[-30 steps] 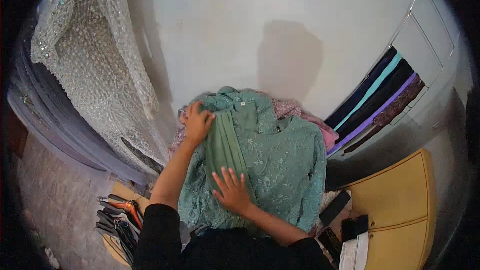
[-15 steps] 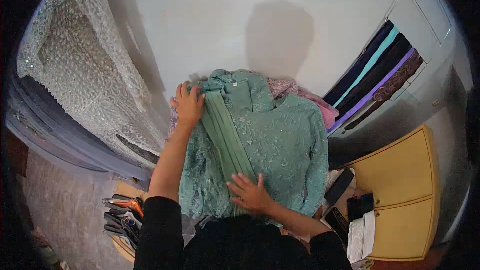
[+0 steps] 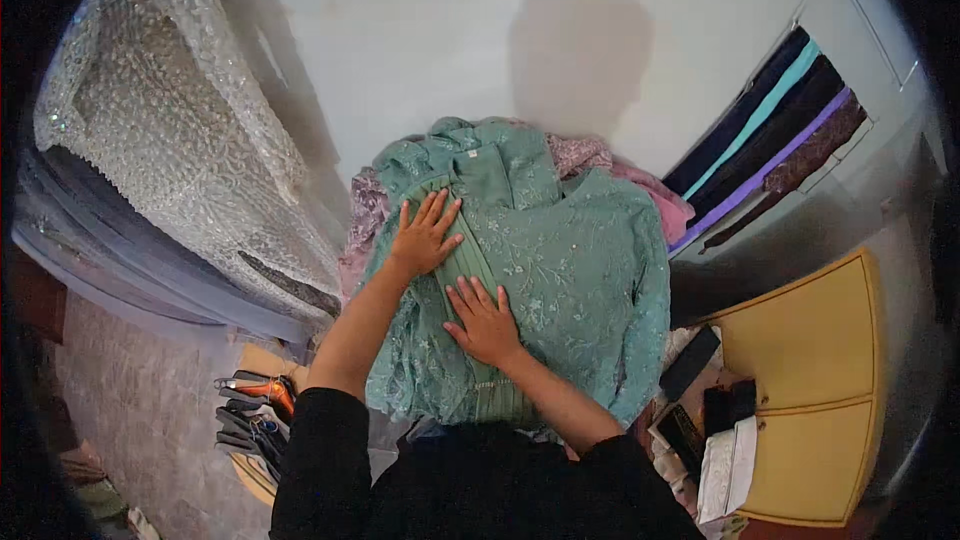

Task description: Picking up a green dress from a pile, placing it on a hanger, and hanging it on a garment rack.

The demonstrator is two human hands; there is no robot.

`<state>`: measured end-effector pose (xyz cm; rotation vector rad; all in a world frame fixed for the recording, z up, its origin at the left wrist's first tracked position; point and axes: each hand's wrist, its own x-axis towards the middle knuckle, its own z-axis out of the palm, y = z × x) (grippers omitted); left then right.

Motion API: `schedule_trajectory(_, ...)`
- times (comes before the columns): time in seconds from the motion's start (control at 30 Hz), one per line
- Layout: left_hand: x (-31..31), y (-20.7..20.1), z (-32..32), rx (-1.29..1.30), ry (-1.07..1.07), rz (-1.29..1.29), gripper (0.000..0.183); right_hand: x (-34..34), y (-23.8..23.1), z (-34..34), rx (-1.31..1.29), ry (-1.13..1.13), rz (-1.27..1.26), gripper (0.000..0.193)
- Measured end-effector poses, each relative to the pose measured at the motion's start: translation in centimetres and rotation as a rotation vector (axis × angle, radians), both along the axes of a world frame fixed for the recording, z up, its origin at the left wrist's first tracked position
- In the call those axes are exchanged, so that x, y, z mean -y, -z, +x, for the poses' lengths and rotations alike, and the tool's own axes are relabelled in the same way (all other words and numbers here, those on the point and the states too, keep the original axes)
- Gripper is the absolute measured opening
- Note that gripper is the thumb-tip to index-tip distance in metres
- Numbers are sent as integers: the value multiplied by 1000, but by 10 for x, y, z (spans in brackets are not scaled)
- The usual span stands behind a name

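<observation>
- Left hand (image 3: 422, 236) is lying flat, fingers spread, pinning the green dress (image 3: 560, 280) on the desk.
- Right hand (image 3: 485, 320) is pressing open-palmed on the pleated strip (image 3: 470, 270), keeping it straight.
- The dress is covering pink garments (image 3: 640, 185).
</observation>
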<state>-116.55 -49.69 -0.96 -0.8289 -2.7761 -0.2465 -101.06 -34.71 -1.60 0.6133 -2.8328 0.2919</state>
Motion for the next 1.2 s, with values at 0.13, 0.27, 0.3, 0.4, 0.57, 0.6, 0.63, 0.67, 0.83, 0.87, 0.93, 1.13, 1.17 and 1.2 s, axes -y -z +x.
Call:
schedule_trajectory(0.13, -8, 7, -5, 12, -24, -56, 61, -9, 7, 16, 50, -3, -20, 57)
schedule_trajectory(0.27, -11, 12, -9, 33, -40, -39, 61, -21, 3, 49, 116, -35, 1, 57)
schedule_trajectory(0.3, -12, 12, -10, 41, -42, -48, 61, -26, 6, 60, 108, -48, -16, 58)
schedule_trajectory(0.4, -16, 11, -10, 86, -55, -80, 61, -35, 13, 91, 142, -44, -22, 58)
schedule_trajectory(0.57, -12, 1, -5, 82, -88, -117, 60, -45, -6, 126, 281, -47, 17, 53)
schedule_trajectory(0.6, -12, -5, -2, 82, -95, -121, 60, -48, -8, 129, 266, -38, -41, 51)
schedule_trajectory(0.63, -11, -11, 4, 77, -103, -120, 60, -48, -11, 131, 250, -33, -98, 50)
schedule_trajectory(0.67, -17, -23, 16, 65, -147, -33, 59, -49, -17, 131, 244, -27, -96, 50)
schedule_trajectory(0.83, -22, -25, 90, -28, -184, 497, 62, -41, -36, 114, 106, 179, -201, 52)
schedule_trajectory(0.87, -29, -22, 109, 14, -122, 493, 63, -43, -28, 110, 33, 238, -175, 55)
schedule_trajectory(0.93, -38, -16, 143, 63, -35, 438, 64, -41, -30, 102, 4, 295, -209, 56)
schedule_trajectory(1.13, -73, 10, 183, 243, 96, 321, 65, -53, -24, 103, -86, 380, -261, 59)
schedule_trajectory(1.17, -77, 16, 184, 268, 121, 258, 66, -57, -24, 110, -28, 386, -241, 59)
schedule_trajectory(1.2, -78, 26, 181, 230, 86, 242, 64, -59, -24, 114, 28, 386, -224, 58)
